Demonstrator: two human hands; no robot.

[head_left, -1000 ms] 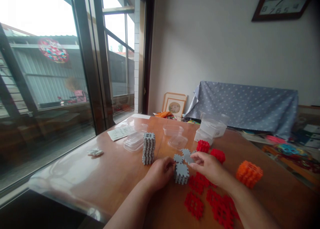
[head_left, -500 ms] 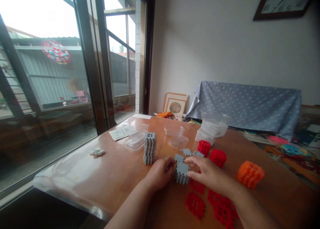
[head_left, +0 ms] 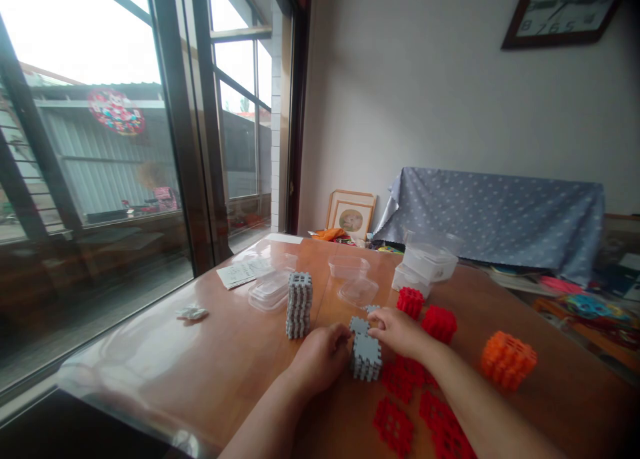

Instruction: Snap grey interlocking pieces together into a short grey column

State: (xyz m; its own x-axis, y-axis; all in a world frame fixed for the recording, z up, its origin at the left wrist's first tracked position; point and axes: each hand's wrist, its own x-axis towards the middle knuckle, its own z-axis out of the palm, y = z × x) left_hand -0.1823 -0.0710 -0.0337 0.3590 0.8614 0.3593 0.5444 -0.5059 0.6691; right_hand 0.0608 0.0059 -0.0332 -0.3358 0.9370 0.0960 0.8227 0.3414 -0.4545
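Note:
A short stack of flat grey interlocking tiles with toothed edges stands on the table between my hands. My left hand is curled closed at its left side; whatever the fingers hold, if anything, is hidden. Bent over the far end of the stack, my right hand has its thumb and index fingertips drawn together. A loose grey tile lies just left of those fingertips, and another grey tile peeks out behind them. Left of my left hand rises a taller stack of grey window-frame pieces.
Loose red pieces lie near my right forearm. Two red stacks and an orange stack stand to the right. Clear plastic containers, white boxes, a paper sheet and a crumpled packet sit farther off.
My right hand has shifted slightly left and away from me, its fingers drawn closer together, covering one loose grey tile. My left hand stays beside the stack. The view has tilted up slightly.

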